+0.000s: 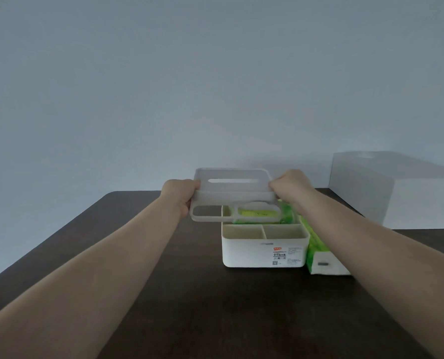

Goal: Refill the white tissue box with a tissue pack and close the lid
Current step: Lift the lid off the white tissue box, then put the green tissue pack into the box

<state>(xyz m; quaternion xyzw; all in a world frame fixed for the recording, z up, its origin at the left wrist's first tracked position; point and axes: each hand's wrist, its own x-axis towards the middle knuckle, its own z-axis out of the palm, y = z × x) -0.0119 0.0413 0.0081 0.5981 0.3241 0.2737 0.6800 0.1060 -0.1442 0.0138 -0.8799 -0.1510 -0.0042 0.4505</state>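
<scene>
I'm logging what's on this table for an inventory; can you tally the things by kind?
Tissue box: 1
Lid, held by the left hand and right hand: 1
Green tissue packs, one in the box, one beside it: 2
Large white box: 1
Total: 5

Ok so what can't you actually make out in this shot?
Head view only:
- Tissue pack in the white tissue box: mostly hidden behind the raised lid.
- Box label print: too small to read.
- Spare pack beside the box: partly covered by the right forearm.
- Fingertips of left hand and right hand: behind the lid.
</scene>
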